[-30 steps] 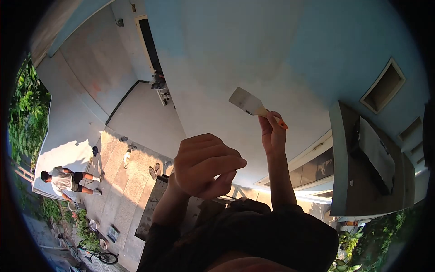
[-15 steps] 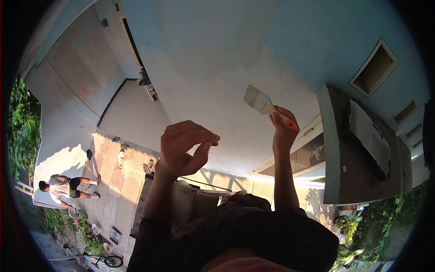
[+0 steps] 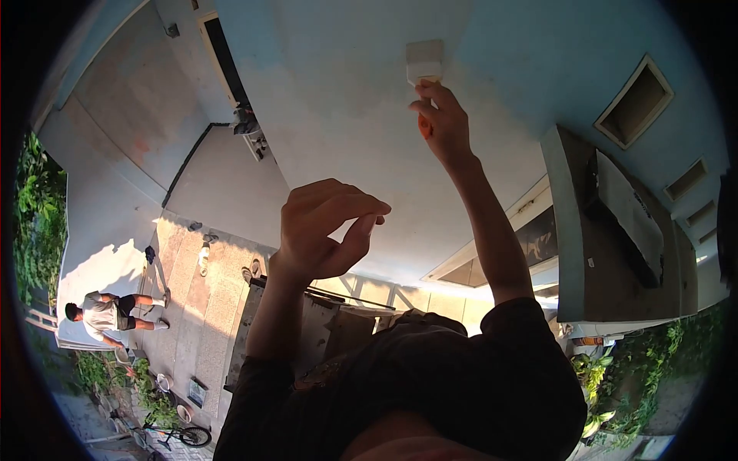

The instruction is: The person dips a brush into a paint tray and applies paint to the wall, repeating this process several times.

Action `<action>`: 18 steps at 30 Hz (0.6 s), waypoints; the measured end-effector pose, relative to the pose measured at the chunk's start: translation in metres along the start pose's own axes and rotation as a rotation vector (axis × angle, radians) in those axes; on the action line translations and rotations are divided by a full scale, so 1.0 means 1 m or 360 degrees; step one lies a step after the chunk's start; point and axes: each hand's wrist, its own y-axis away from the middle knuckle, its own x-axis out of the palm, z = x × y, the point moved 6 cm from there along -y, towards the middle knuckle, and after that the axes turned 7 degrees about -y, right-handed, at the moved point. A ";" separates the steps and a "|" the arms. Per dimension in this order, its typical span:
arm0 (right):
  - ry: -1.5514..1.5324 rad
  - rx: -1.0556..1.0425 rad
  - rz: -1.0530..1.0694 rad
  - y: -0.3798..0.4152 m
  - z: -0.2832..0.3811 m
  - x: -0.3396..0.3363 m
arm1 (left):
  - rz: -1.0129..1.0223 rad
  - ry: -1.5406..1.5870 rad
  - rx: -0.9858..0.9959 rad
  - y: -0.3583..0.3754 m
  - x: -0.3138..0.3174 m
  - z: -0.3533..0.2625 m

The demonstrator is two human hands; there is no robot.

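My right hand (image 3: 446, 123) is closed around the handle of a flat paintbrush (image 3: 424, 63) with an orange handle end. The brush points up, its pale bristles against the partly painted wall (image 3: 369, 115), which is blue above and whitish grey lower down. Lower and to the left, my left hand (image 3: 327, 230) is raised in front of the wall with curled fingers, thumb and fingertips pinched together. Whatever may be between those tips is too small to make out.
A framed vent opening (image 3: 634, 100) and a jutting ledge (image 3: 569, 230) are at the right. Below me stands a worn surface (image 3: 319, 323). At the far left another person (image 3: 115, 313) stands on the paving, near plants and a bicycle (image 3: 181, 436).
My right hand has moved up and leftward with the paintbrush, turning it from tilted to nearly upright. My left hand has risen slightly and shifted right, still pinched.
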 end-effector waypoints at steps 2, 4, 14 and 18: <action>-0.0042 0.0079 0.0130 0.042 0.010 0.020 | -0.0005 0.0003 0.0015 -0.002 -0.005 -0.004; -0.0140 0.0249 0.0311 0.067 0.018 0.033 | 0.0099 -0.0009 0.0165 -0.006 -0.006 -0.014; -0.0024 -0.0065 -0.0025 -0.126 0.016 -0.054 | 0.0002 0.0092 0.0299 -0.008 -0.008 -0.025; -0.0010 -0.0484 -0.0366 -0.130 0.045 -0.063 | -0.0010 0.0042 0.0323 -0.008 -0.014 -0.028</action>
